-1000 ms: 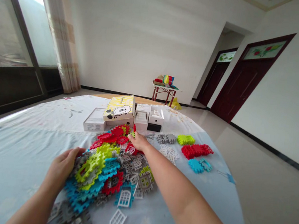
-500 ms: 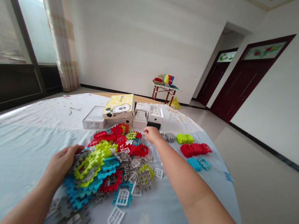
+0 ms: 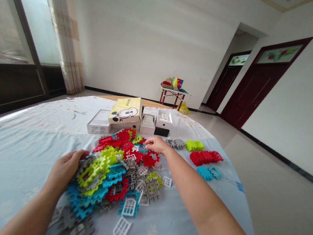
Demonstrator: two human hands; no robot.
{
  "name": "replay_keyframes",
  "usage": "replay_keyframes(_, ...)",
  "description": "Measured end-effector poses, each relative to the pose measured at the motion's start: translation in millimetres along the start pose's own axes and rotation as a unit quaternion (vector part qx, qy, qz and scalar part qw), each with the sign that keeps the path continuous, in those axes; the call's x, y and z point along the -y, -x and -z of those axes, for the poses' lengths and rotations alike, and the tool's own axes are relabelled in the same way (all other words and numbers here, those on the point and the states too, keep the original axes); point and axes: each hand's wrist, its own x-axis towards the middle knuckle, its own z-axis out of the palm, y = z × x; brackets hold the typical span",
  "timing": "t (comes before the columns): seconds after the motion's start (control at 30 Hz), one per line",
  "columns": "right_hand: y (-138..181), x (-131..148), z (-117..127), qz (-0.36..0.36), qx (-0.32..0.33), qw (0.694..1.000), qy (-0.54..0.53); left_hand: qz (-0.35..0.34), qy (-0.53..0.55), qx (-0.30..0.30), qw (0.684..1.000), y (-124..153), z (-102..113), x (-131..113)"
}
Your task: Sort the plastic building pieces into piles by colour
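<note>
A heap of interlocking plastic tiles (image 3: pixel 103 164) in red, lime, blue and grey lies on the table, with white window-shaped inserts (image 3: pixel 129 207) among them. My left hand (image 3: pixel 69 162) rests against the heap's left side, fingers extended and their tips partly hidden by the tiles. At the heap's back right, my right hand (image 3: pixel 156 144) has its fingers drawn together in a pinch beside a blue tile (image 3: pixel 141 148) and red ones. Whatever lies between those fingertips is too small to make out.
Beyond the heap stand a yellow-and-white cartoon box (image 3: pixel 126 110), a white box (image 3: pixel 99 121) and smaller open boxes (image 3: pixel 164 119). To the right lie sorted groups: grey tiles (image 3: pixel 175 144), lime tiles (image 3: pixel 194 145), red tiles (image 3: pixel 206 158), blue tiles (image 3: pixel 208 172).
My right hand has moved slightly nearer and left, from the heap's back right edge in over its tiles. My left hand has stayed at the heap's left side.
</note>
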Motion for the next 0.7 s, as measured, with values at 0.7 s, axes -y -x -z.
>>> replay_keyframes(0.7, 5, -23, 36, 0.023, -0.142, 0.957, 0.252, 0.006, -0.001, 0.012, 1.0, 1, 1, 1)
